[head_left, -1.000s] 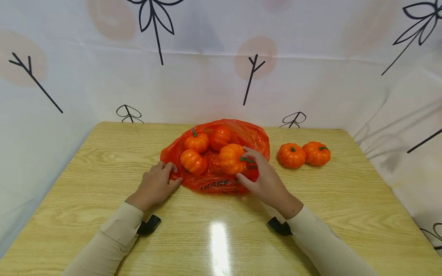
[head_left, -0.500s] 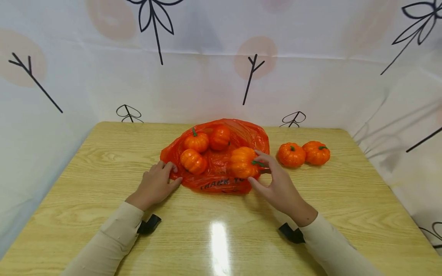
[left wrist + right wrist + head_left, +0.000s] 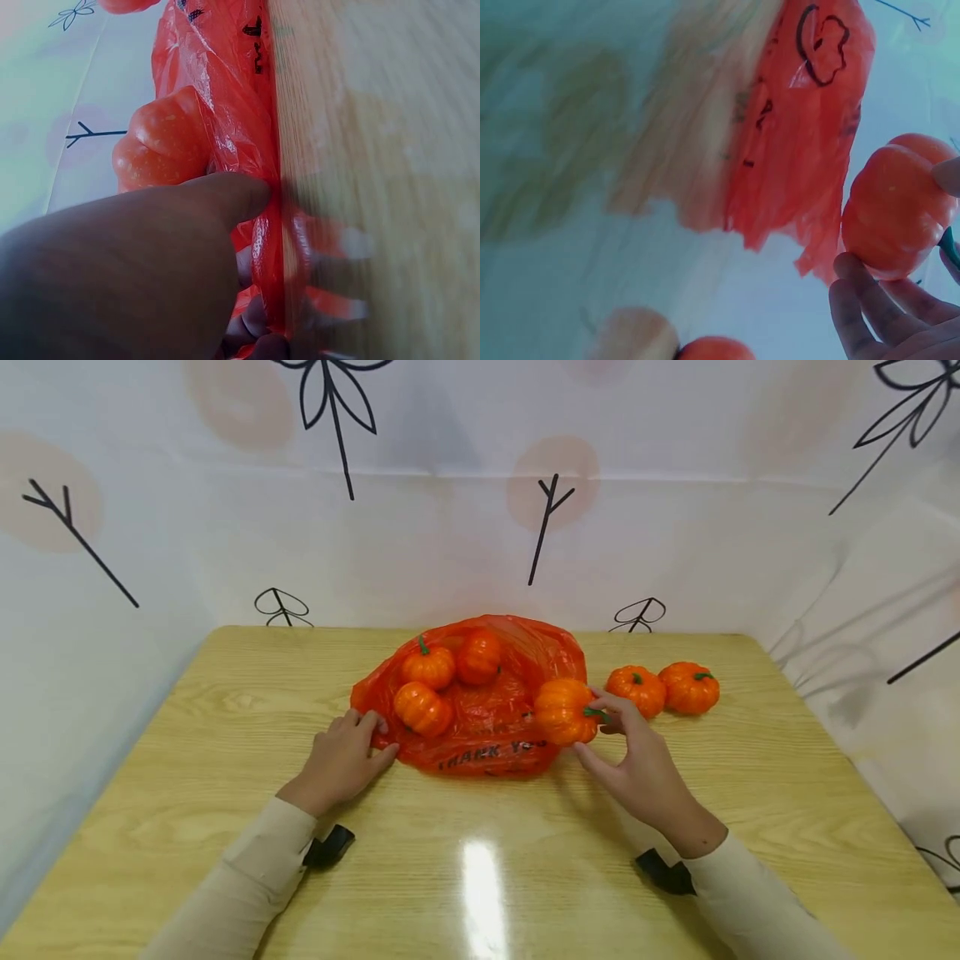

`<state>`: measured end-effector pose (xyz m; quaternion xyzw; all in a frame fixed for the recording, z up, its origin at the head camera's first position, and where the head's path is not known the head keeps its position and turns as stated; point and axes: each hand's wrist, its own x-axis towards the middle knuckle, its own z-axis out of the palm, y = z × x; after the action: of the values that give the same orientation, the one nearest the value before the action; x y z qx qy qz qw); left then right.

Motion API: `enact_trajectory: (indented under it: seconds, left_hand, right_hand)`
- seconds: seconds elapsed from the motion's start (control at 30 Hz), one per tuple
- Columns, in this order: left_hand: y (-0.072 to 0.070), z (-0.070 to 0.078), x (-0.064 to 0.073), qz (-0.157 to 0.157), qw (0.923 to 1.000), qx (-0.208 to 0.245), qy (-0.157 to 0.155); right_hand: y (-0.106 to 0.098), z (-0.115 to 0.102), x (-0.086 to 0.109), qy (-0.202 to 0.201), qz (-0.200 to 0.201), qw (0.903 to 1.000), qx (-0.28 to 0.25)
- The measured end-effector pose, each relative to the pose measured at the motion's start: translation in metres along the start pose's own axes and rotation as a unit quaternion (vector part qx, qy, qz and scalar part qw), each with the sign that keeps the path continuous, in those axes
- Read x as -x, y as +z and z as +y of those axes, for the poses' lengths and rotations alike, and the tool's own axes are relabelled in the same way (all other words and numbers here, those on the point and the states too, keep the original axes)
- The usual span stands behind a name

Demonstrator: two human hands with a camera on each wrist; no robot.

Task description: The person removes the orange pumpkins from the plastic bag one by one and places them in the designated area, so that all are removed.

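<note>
plainly, we can read "thank you" in black print (image 3: 480, 754) on the red plastic bag (image 3: 510, 697) spread on the wooden table (image 3: 405, 877), though its last letter, close to the orange pumpkin (image 3: 561, 712) in the right hand (image 3: 641, 768), is hard to make out. from the right wrist we see a black outline drawing (image 3: 823, 46) on the film too, beside letters (image 3: 763, 114) we cannot make into words. that hand grips the pumpkin at the bag's right end, thumb and fingers parted to its width. the left hand (image 3: 341, 766) pinches the bag's left edge, some fingertips hidden. three pumpkins (image 3: 427, 668) lie in the bag, one partly behind film in the left wrist view; two more pumpkins (image 3: 690, 688) sit to the right
</note>
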<state>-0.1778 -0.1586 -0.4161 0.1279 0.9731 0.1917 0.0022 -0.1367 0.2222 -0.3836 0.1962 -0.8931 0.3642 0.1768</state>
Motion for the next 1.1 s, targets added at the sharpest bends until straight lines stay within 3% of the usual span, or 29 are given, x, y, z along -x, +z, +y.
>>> enact_trajectory:
  seconds: [0.63, 1.1]
  left_hand:
    - [-0.001, 0.000, -0.001, 0.000, 1.0000, 0.000, -0.002]
    - [-0.001, -0.001, -0.001, -0.006, 1.0000, 0.000, -0.006]
  right_hand:
    - [-0.020, 0.021, 0.008, 0.035, 0.001, 0.9965, 0.076]
    - [-0.030, 0.031, 0.013, 0.057, -0.042, 0.9930, 0.095]
